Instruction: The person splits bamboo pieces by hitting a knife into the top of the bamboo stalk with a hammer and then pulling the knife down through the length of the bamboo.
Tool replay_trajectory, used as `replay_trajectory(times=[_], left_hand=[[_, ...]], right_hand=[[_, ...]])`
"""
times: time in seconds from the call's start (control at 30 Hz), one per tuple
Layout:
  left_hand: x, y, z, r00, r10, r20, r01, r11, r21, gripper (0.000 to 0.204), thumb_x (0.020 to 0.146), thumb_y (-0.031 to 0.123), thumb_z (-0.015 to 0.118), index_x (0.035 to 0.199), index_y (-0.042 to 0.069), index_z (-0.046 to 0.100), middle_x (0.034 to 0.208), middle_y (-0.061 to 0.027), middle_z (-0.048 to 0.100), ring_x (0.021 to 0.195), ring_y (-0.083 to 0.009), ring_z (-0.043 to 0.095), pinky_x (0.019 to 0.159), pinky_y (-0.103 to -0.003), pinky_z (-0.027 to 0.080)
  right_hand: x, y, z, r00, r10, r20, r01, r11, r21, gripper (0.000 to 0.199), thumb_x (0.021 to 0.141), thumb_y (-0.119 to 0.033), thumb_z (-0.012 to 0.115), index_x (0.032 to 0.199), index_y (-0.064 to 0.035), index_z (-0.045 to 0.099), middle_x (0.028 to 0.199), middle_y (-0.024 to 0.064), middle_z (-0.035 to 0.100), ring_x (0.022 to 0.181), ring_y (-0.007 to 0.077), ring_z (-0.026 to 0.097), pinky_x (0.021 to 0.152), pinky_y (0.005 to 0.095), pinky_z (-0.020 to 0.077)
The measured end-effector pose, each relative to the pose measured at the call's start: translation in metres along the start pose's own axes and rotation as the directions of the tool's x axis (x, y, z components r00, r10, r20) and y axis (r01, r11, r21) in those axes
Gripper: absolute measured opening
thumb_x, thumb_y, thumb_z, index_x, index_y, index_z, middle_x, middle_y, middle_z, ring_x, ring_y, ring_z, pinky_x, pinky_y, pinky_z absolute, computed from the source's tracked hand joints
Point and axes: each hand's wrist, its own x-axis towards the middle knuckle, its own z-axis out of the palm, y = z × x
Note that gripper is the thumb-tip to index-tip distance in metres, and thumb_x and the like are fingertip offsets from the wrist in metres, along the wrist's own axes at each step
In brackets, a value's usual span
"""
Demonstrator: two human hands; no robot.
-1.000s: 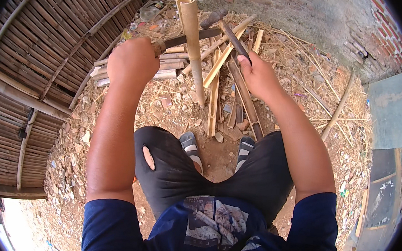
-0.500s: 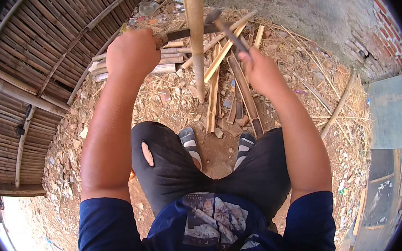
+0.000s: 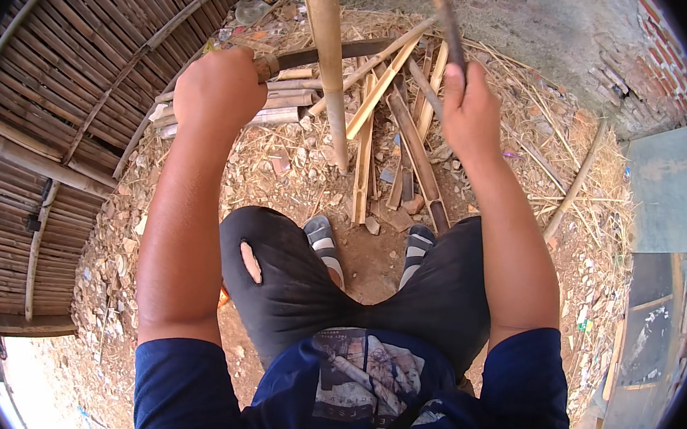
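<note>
My left hand (image 3: 220, 89) is closed round the wooden handle of a machete (image 3: 366, 48). Its dark blade shows on both sides of an upright bamboo pole (image 3: 321, 16), which is split open at the top; how deep the blade sits in it is hidden. My right hand (image 3: 473, 115) grips a hammer (image 3: 451, 32) by its slim handle, raised to the right of the pole and apart from it. The hammer's upper end reaches the picture's top edge, so its head barely shows.
Split bamboo strips (image 3: 418, 160) lie beyond my feet, and more bamboo pieces (image 3: 283, 111) are stacked to the left. Straw and rubble cover the ground. A woven bamboo wall (image 3: 88, 53) rises at left, a brick wall (image 3: 540, 27) behind, grey panels (image 3: 668, 190) at right.
My right hand has lifted the hammer up and away from the machete blade, its handle swinging more upright. My left hand and the pole's top have shifted slightly left.
</note>
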Motion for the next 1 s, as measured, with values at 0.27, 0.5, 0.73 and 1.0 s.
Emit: replay_trajectory(times=[0.27,0.5,0.73,1.0], left_hand=[[0.003,-0.016,0.005,1.0,-0.012,0.009,0.012,1.0,0.016,0.036,0.086,0.035,0.074,0.115,0.013,0.074,0.107,-0.0133,0.076,0.102,-0.0333,0.072,0.088,-0.046,0.059],[0.005,-0.021,0.009,0.999,-0.025,-0.026,0.025,0.999,0.019,0.033,0.086,0.031,0.072,0.113,0.012,0.075,0.105,-0.0141,0.076,0.101,-0.0335,0.073,0.087,-0.046,0.059],[0.006,-0.024,0.009,0.999,-0.015,-0.03,0.015,1.0,0.003,0.027,0.087,0.026,0.07,0.109,0.012,0.076,0.105,-0.0141,0.076,0.1,-0.0335,0.074,0.085,-0.045,0.06],[0.012,-0.02,0.01,0.999,-0.018,0.035,0.018,1.0,0.018,0.035,0.087,0.034,0.075,0.11,0.008,0.073,0.106,-0.0148,0.075,0.104,-0.0341,0.072,0.088,-0.046,0.058]], right_hand=[[-0.013,0.02,0.011,0.927,0.091,0.363,-0.046,0.99,-0.131,0.049,0.108,-0.048,0.049,0.104,-0.0018,0.063,0.073,0.0133,0.066,0.07,0.0293,0.069,0.063,0.0442,0.0509],[0.006,-0.019,-0.011,0.998,0.052,-0.035,-0.043,0.971,0.233,0.047,0.111,-0.045,0.043,0.097,-0.0027,0.06,0.066,0.0076,0.06,0.064,0.0199,0.064,0.059,0.0372,0.0486],[-0.027,0.016,0.035,0.943,0.067,0.325,-0.052,0.997,-0.057,0.044,0.109,-0.042,0.05,0.098,-0.0001,0.059,0.068,0.0153,0.063,0.065,0.0278,0.067,0.062,0.0439,0.0502],[-0.048,-0.031,0.001,0.97,-0.049,0.237,-0.069,0.882,0.465,0.039,0.108,-0.038,0.054,0.103,0.0006,0.062,0.064,0.0066,0.053,0.058,0.0168,0.051,0.057,0.0362,0.0411]])
